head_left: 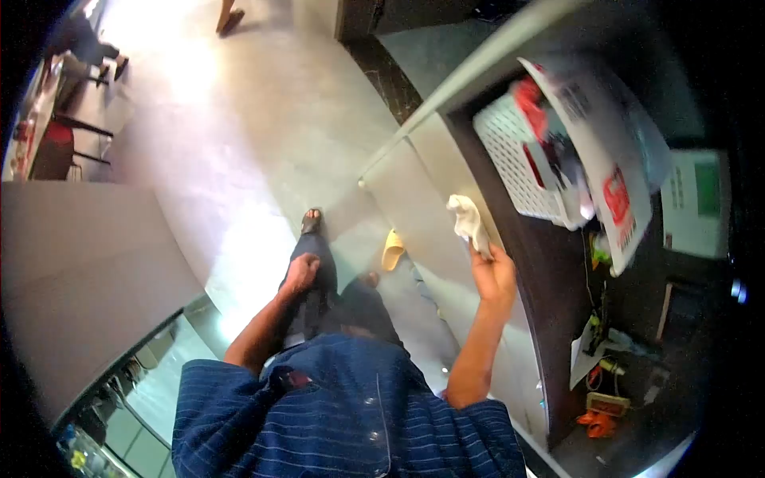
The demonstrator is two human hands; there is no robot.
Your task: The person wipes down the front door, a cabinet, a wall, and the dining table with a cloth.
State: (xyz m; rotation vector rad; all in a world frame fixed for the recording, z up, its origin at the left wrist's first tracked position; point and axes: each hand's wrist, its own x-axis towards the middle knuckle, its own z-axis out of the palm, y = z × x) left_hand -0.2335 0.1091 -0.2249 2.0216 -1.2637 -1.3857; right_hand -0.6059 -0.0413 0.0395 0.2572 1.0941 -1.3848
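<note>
In the head view, my right hand (494,275) is raised over a white cabinet front and grips a crumpled white cloth (468,217) between thumb and fingers. The cloth's free end points up and away from me, near the dark shelf edge. My left hand (301,272) hangs in front of my thigh, its fingers curled in loosely, with nothing visible in them. A yellow slipper (392,250) lies on the floor between my legs and the cabinet.
A white perforated basket (514,159) holding mixed items stands on the dark counter (550,295) at right, beside a white printed bag (610,175). Orange items (596,424) lie farther down. A grey partition (88,263) stands at left. A person's foot (231,20) shows at the top.
</note>
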